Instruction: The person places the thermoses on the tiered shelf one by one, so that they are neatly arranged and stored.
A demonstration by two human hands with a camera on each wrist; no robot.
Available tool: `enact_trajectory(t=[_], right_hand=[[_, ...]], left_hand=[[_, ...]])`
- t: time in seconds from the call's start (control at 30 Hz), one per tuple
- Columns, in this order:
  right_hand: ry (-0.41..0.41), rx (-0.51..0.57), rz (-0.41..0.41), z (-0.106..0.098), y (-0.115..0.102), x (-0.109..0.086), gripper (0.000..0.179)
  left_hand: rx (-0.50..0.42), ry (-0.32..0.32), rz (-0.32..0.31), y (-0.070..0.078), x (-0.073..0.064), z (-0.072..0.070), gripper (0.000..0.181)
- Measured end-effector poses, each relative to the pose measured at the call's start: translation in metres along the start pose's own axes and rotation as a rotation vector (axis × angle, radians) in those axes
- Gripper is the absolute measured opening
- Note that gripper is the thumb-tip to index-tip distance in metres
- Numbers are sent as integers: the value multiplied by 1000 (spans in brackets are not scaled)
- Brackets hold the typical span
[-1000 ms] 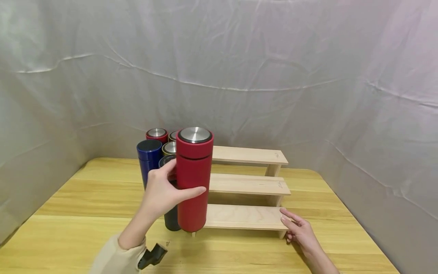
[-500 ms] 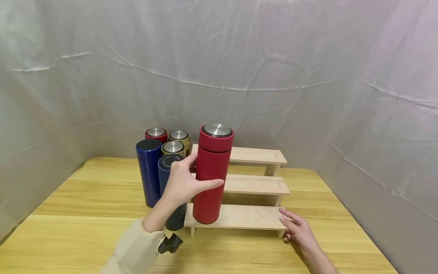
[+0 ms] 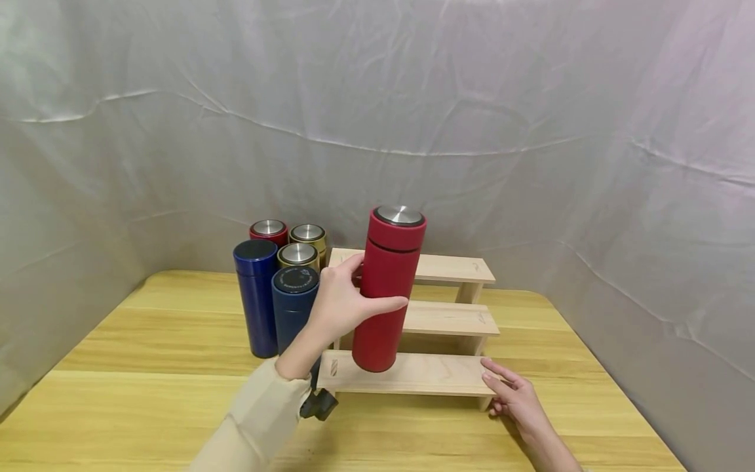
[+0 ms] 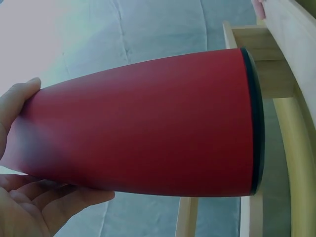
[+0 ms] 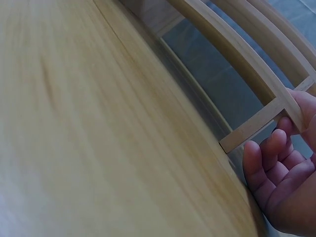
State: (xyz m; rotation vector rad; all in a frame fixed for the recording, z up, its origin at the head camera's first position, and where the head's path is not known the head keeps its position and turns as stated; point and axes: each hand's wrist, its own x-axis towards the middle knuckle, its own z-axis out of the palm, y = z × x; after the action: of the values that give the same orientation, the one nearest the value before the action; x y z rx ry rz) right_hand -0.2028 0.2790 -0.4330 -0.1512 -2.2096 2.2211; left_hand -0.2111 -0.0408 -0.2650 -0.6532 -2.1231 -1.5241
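red flask (image 3: 392,277): matt | lid (image 3: 400,215): shiny metal | shelf (image 3: 425,372): smooth wood | backdrop (image 3: 377,98): creased, faintly sheeny

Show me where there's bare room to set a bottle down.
Free: the table left of the bright blue bottle, and the bottom shelf between the held red bottle and right hand. Crowded: beside the rack's left end, where five bottles stand together.

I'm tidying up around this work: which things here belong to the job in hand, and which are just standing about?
Part of the job, it seems:
red bottle, held in the left hand
three-tier wooden stand, gripped at one end by the right hand

Apparently idle, in neither hand:
second red bottle
two gold bottles
bright blue bottle
dark blue bottle
grey fabric backdrop
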Motion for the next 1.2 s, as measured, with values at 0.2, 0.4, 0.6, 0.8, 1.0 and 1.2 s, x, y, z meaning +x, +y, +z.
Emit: enact_trajectory(t=[0.2, 0.4, 0.6, 0.8, 1.0, 1.2], right_hand=[[-4, 11, -13, 0, 1, 1, 25], [11, -6, -6, 0, 0, 1, 25], [10, -8, -6, 1, -1, 0, 24], [6, -8, -18, 0, 0, 0, 24], [13, -2, -14, 0, 0, -1, 25], [17, -5, -12, 0, 1, 0, 25]], left_hand=[[-24, -9, -52, 2, 12, 9, 47], [-54, -13, -64, 2, 21, 17, 46], [2, 5, -65, 3, 33, 23, 48], [21, 26, -60, 6, 44, 29, 48], [-12, 15, -55, 16, 58, 34, 49], [-1, 31, -73, 22, 74, 39, 51]])
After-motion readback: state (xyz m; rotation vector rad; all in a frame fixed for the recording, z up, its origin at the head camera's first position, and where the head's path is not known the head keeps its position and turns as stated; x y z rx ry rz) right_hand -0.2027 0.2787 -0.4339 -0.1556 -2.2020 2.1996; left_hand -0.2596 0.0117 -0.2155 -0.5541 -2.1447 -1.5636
